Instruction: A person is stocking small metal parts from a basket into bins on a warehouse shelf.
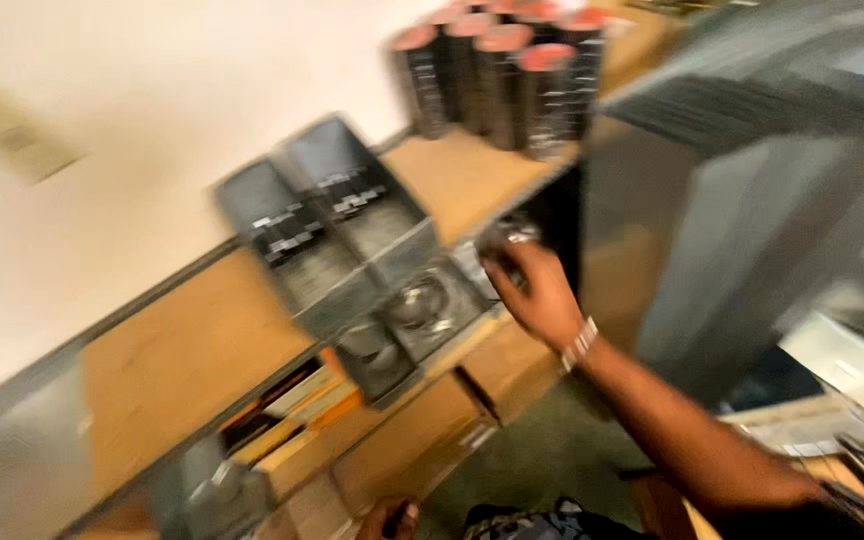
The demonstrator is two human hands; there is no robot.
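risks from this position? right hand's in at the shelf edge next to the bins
1. The two grey bins jut past the shelf edge; the right hand, reaching beside them, could knock them off.
2. The red-topped dark cans stand packed near the upper shelf edge above the hand; a bump might topple one.
3. The view is motion-blurred, so the small item at the fingertips may be misjudged.

Two bins sit side by side on the shelf at its front edge; cans cluster behind them (boxes lie underneath).
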